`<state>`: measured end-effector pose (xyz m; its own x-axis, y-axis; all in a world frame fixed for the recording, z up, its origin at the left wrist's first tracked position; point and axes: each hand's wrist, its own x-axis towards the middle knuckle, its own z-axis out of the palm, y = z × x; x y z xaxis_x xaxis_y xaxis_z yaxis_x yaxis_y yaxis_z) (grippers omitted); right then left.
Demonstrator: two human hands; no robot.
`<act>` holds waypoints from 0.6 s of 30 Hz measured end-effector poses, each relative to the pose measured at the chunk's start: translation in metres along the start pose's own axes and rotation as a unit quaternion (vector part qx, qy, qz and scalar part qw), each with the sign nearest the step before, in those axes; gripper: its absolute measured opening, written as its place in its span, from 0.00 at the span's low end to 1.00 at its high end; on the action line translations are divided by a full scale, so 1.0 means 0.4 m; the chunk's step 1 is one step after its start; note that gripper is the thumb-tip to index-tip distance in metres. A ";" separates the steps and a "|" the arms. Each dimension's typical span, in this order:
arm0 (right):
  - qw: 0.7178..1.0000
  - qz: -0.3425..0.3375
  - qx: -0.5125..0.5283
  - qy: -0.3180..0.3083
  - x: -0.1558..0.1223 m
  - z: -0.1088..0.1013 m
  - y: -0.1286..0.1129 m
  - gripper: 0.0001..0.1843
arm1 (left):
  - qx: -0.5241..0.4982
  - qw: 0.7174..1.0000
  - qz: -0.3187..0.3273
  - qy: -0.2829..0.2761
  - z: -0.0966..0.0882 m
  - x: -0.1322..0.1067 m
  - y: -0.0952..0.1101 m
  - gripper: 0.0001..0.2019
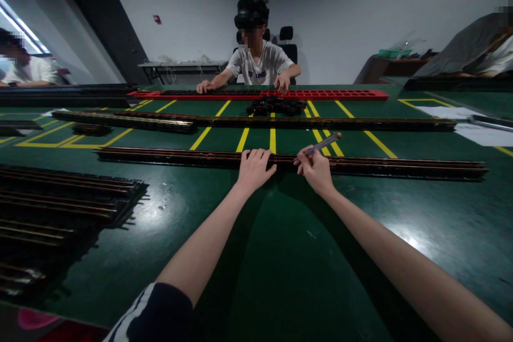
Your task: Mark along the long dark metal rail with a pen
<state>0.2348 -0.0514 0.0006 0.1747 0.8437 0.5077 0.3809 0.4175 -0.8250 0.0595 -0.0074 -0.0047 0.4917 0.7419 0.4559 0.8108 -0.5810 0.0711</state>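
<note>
A long, narrow black strip [393, 165] with coppery lines along it lies crosswise on the green table in front of me. My left hand [255, 170] is on the strip near its middle, fingers bent over the far edge and thumb out to the right. Just right of it, my right hand [315, 171] is closed around a slim, clear pen-shaped tool [326, 141]. The tool's brownish end points up and away to the right. Its lower tip is by the strip, mostly hidden by my fingers, so I cannot tell whether they touch.
More dark strips [320, 123] lie beyond, with a dark pile [276, 106] behind them. Several strips are stacked [60, 197] at the left. Across the table a person [260, 61] has both hands at a red frame [344, 95]. White papers [481, 133] lie at the right.
</note>
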 end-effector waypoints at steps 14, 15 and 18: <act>1.000 0.013 0.016 0.008 -0.001 -0.004 0.009 0.21 | 0.007 1.000 -0.005 0.005 0.003 0.002 0.006 0.19; 1.000 0.013 0.018 0.007 -0.001 -0.004 0.010 0.21 | 0.006 1.000 -0.005 0.005 0.003 0.002 0.006 0.19; 1.000 0.012 0.023 0.012 0.000 -0.003 0.011 0.20 | 0.002 1.000 -0.002 0.008 0.003 0.002 0.006 0.19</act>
<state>0.2375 -0.0499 -0.0029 0.2046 0.8458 0.4926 0.3339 0.4128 -0.8474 0.0623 -0.0079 -0.0051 0.4838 0.7384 0.4698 0.8139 -0.5769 0.0685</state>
